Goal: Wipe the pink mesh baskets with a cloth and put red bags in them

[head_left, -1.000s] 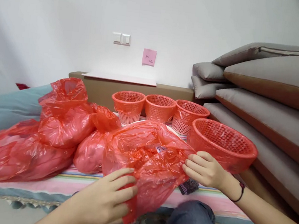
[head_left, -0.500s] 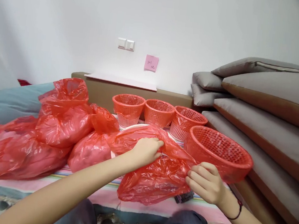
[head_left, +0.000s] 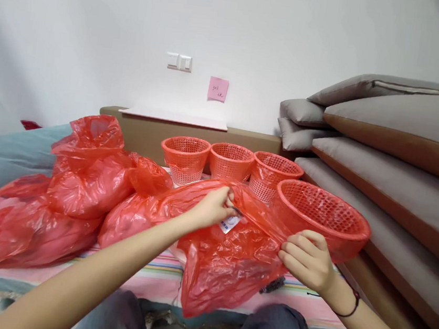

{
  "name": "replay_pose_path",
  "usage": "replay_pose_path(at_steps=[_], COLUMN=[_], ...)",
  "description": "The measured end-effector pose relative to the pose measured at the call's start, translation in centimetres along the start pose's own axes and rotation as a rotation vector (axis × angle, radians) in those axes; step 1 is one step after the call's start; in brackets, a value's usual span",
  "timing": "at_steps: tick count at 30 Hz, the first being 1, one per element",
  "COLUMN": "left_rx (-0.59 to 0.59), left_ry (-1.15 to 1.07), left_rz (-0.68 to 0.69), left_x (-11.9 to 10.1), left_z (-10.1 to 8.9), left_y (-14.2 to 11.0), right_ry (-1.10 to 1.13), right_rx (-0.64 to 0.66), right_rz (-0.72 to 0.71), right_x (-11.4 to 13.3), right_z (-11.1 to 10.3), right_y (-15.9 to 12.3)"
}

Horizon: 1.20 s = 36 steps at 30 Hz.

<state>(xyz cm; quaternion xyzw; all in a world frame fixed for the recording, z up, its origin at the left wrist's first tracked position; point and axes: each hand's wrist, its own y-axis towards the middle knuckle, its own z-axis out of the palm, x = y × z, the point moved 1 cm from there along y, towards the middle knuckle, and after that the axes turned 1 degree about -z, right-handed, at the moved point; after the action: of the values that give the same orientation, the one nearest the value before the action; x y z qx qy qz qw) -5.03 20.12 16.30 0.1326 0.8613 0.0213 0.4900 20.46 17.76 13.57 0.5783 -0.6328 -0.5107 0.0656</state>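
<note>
A thin red plastic bag [head_left: 227, 271] lies spread in front of me, its mouth stretched between my hands. My left hand [head_left: 214, 206] pinches the upper edge of the bag. A small white label with blue print [head_left: 229, 224] shows just below those fingers; whether they hold it too, I cannot tell. My right hand [head_left: 307, 261] is closed on the bag's right edge, close to a wide red plastic basket [head_left: 358, 230]. Beneath the bag's lower right corner, a small dark item [head_left: 273, 285] shows partly, too hidden to name.
Three smaller red mesh baskets [head_left: 231, 154] stand in a row at the back. Filled red bags [head_left: 86, 186] are heaped at left. Grey cushions [head_left: 402, 122] are stacked at right. A striped cloth [head_left: 151, 278] covers the surface, and a pink note [head_left: 217, 89] is on the wall.
My left hand has risen slightly, lifting the bag's upper edge, and the white label has come into view. The bag's lower part hangs further toward me.
</note>
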Motion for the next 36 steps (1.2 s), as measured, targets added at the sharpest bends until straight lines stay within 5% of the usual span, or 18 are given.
replay_pose_path(at_steps=[8,23,26,31,36], left_rx=[0.314,0.360,0.255,-0.101,-0.300], left_ry=[-0.258,-0.373,-0.444,-0.503,-0.591], left_rz=[-0.132,-0.194,-0.157,-0.116,-0.161], left_x=[-0.8,-1.2,-0.8,1.2,4.2], left_z=[-5.9,-9.7,-12.3,-17.3,-17.7], left_y=[-0.6,-2.9,-3.8,-6.0,-8.7], right_ry=[-0.059,-0.051,-0.047,-0.046,-0.084], right_rx=[0.080,0.110,0.126,0.172,0.139], right_rz=[-0.017,-0.116,-0.089,-0.028,0.019], right_x=[-0.4,-0.6,-1.0,-1.1,-1.1], right_z=[1.3,3.0,2.8,2.9,4.4], right_y=[-0.4,2.5,1.6,0.0,1.3])
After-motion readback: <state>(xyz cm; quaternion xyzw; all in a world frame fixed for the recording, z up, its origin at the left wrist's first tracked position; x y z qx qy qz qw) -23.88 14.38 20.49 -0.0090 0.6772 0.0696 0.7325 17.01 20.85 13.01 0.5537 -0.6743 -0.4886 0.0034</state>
